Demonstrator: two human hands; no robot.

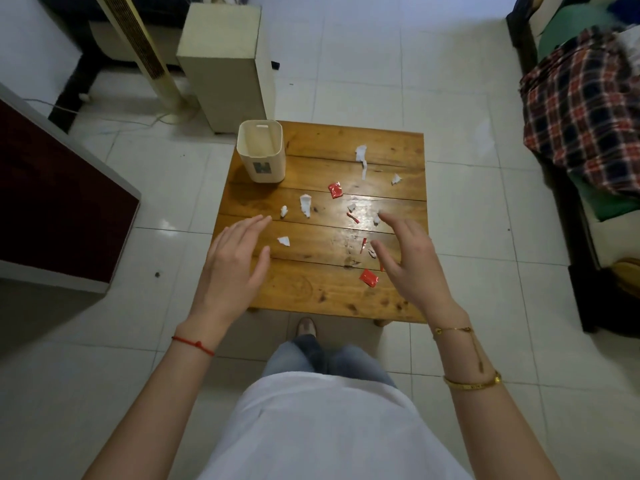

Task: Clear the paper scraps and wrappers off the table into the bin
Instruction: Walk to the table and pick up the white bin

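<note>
Standing at the near edge of a low wooden tabletop (311, 292), a person in a white top and blue jeans is holding both hands out above the planks; the left hand (232, 265), a red string at its wrist, is hovering with its fingers (252, 225) straight and released, holding nothing, and the right hand (412, 261), gold bracelets lying on that wrist and forearm, is likewise spread and loose with nothing in it. Just beside the right thumb a red wrapper (368, 278) is lying flat, with thin red slivers (362, 244) and small white bits partly hidden under that hand. Between the hands a white paper scrap (283, 241) is resting on the wood, and further on a torn white strip (305, 205) and a tiny crumpled piece (284, 211) are lying near the left fingertips. Beyond these a second red wrapper (335, 190) is sitting mid-table, with a long white scrap (361, 156) and a small one (396, 179) towards the far right. At the far left corner the cream bin (261, 150) is standing upright and open, carrying a small bluish label whose marking is too blurred to read. Past the tabletop a pale box-shaped unit (225, 64) and a tower fan (142, 50) are standing on the tiled floor, and a plaid blanket (581, 116) is lying at the right.
</note>
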